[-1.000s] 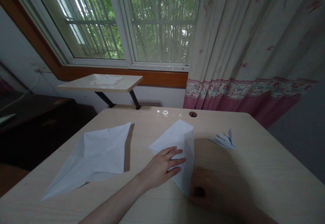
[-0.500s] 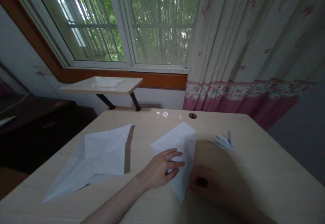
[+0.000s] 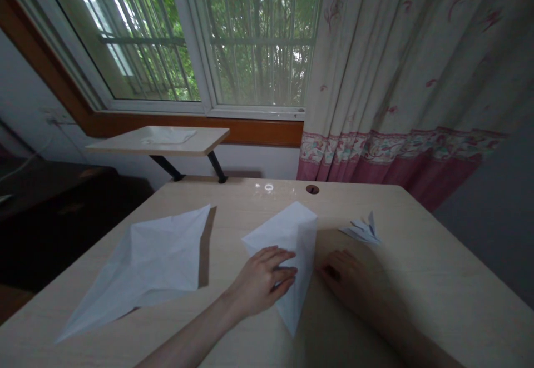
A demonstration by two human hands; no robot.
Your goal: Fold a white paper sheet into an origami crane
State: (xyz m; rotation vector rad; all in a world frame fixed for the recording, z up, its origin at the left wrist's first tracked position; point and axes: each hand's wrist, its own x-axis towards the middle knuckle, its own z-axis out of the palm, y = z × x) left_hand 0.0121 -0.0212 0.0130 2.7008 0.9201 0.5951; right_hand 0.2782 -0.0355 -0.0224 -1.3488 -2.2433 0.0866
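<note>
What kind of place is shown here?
Probably a room in a home: a light wooden desk stands by a barred window with a flowered curtain, and folded paper lies on it.

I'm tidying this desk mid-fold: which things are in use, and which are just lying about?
In use: folded white paper, left hand flat on it, right hand beside its edge.
Lying about: large creased sheet, small folded paper figure.

Left hand (image 3: 263, 280) palm down, fingers (image 3: 280, 256) spread forward; right hand (image 3: 347, 279) flat, palm down.
</note>
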